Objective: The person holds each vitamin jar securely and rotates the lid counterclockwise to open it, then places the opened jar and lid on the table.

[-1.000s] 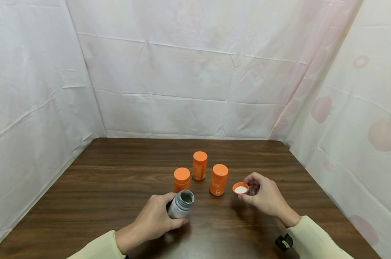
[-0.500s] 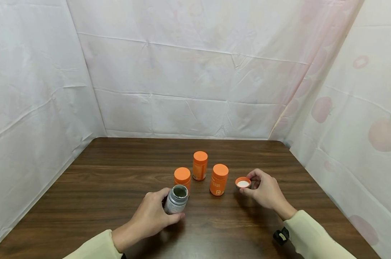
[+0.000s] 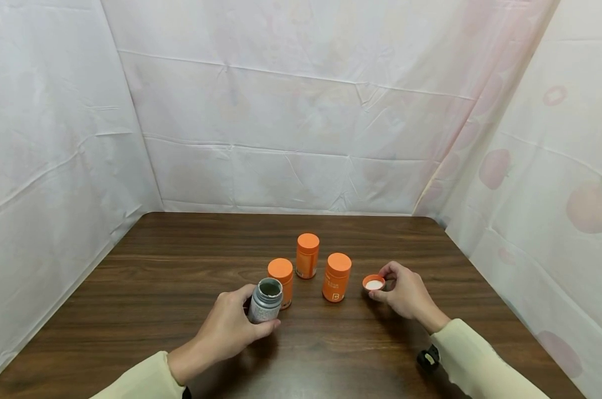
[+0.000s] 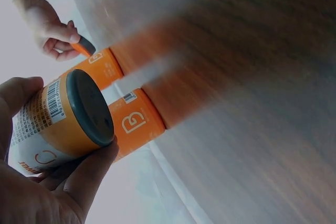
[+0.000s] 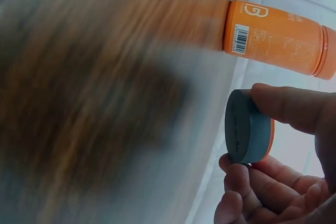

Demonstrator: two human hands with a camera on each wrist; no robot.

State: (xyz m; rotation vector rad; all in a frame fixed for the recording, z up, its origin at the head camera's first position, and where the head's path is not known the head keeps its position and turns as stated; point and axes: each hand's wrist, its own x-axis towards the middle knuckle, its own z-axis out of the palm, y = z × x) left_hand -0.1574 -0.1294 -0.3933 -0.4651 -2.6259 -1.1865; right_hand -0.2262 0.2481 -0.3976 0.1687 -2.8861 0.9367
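My left hand (image 3: 226, 327) grips an uncapped grey bottle (image 3: 263, 311) around its side, mouth tilted up toward the head camera. Its dark base, barcode and orange-and-white label show in the left wrist view, where it is held off the table. My right hand (image 3: 407, 296) pinches a round screw lid (image 3: 374, 284) between thumb and fingers, its white inside and orange rim facing up. From the right wrist view, the lid's outside (image 5: 247, 127) is grey. The held bottle overlaps the nearest orange bottle (image 3: 280, 269) in the head view.
Two more capped orange bottles stand upright between the hands: one farther back (image 3: 308, 256), one toward the right hand (image 3: 337, 279). Dark wooden tabletop (image 3: 191, 244) lies beneath everything. White patterned sheets (image 3: 291, 111) hang behind and at both sides.
My left hand has shifted left with the grey bottle, uncovering more of the nearest orange bottle. The right hand has moved slightly away and right with the lid. The orange bottles stay put.
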